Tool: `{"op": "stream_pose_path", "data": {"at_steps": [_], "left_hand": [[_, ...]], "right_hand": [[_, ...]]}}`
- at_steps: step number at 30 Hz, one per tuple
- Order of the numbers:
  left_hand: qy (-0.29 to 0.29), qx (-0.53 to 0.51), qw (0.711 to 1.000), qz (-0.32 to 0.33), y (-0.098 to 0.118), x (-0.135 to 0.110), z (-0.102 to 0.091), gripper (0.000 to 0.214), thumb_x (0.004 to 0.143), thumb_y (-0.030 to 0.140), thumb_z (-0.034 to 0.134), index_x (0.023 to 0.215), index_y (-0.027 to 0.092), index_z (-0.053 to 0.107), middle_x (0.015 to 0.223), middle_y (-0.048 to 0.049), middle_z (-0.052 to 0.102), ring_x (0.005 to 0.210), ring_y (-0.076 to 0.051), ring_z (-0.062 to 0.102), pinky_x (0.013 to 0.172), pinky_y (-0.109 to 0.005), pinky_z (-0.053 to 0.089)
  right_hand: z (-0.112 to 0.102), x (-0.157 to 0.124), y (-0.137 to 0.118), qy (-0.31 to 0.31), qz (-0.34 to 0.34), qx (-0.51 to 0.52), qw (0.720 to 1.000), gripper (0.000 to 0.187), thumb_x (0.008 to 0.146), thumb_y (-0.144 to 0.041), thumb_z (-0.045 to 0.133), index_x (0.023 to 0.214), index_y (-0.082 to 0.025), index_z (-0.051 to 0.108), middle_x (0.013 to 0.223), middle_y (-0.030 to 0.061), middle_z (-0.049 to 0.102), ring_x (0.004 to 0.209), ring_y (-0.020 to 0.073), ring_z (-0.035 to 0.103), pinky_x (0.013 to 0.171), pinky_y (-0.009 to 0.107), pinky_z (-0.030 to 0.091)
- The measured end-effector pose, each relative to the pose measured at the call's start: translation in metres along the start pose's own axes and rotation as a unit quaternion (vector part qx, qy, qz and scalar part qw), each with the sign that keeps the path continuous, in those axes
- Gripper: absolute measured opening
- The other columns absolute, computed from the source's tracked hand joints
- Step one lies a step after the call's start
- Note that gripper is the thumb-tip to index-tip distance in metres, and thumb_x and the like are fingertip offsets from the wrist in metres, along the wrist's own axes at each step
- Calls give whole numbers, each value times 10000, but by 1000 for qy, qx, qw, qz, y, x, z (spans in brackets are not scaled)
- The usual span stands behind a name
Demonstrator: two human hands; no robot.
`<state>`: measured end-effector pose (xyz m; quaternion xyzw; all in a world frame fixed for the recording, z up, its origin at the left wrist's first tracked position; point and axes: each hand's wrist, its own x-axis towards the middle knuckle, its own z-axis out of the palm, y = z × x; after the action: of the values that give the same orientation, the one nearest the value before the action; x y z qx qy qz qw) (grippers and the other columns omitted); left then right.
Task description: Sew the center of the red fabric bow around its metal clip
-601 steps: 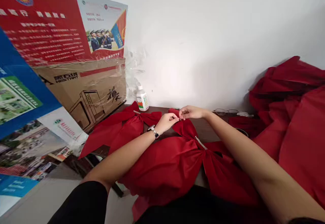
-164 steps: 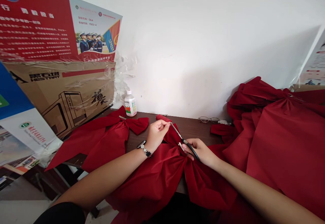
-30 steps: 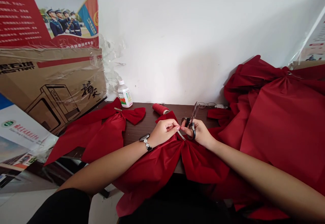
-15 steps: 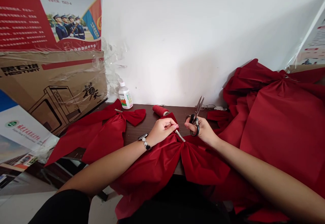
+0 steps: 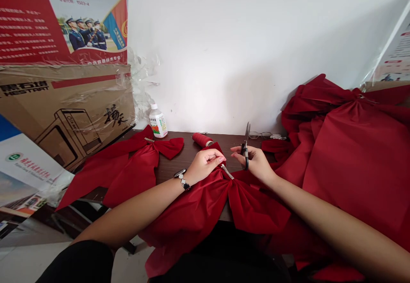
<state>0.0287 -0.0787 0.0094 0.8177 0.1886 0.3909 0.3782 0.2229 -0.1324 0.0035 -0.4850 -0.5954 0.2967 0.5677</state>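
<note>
A large red fabric bow (image 5: pixel 205 206) lies across the table's front edge, with a silver metal clip (image 5: pixel 227 172) at its gathered middle. My left hand (image 5: pixel 206 163) rests over the bow's upper part, just left of the clip. Thumb and forefinger are pinched, and whatever they hold is too small to make out. To the right of the clip, raised above the cloth, my right hand (image 5: pixel 256 161) holds black-handled scissors (image 5: pixel 246 146). Their blades point up and away from me, seen nearly edge-on. The thumb and forefinger reach left past the handles.
A spool of red thread (image 5: pixel 202 140) lies behind my left hand. Another red bow (image 5: pixel 141 154) and a white bottle (image 5: pixel 158 121) are to the left, beside a cardboard box (image 5: pixel 80 112). Red bows (image 5: pixel 358 146) are piled at right. Glasses (image 5: pixel 260 135) lie near the wall.
The scissors have turned in my right hand, so their blades stand more upright and edge-on. My right fingertips have stretched slightly left. My left hand and the bow have stayed put.
</note>
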Motion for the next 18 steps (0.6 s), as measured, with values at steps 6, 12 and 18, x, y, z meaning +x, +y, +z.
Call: {"op": "stream_pose_path", "data": {"at_steps": [6, 12, 18], "left_hand": [[-7, -8, 1000, -13, 2, 0, 2, 265, 864, 358, 565, 781, 113, 624, 722, -30, 648, 619, -87, 563, 593, -190, 441], [-27, -25, 999, -29, 4, 0, 4, 267, 853, 357, 571, 772, 109, 623, 720, -27, 631, 622, -82, 547, 575, -181, 413], [-32, -27, 999, -35, 1, -1, 4, 265, 843, 360, 581, 774, 108, 628, 704, -21, 627, 603, -78, 531, 566, -180, 404]], "right_hand": [[6, -6, -3, -67, -46, 11, 997, 344, 633, -433, 779, 798, -143, 697, 651, 6, 590, 575, 98, 477, 547, 229, 415], [10, -9, 1, -64, -55, -14, 996, 291, 673, -405, 760, 757, -138, 681, 649, 5, 571, 554, 85, 419, 515, 213, 355], [8, -9, -2, -84, -65, -41, 994, 276, 705, -395, 720, 714, -129, 648, 618, -10, 511, 536, 74, 372, 505, 208, 313]]}}
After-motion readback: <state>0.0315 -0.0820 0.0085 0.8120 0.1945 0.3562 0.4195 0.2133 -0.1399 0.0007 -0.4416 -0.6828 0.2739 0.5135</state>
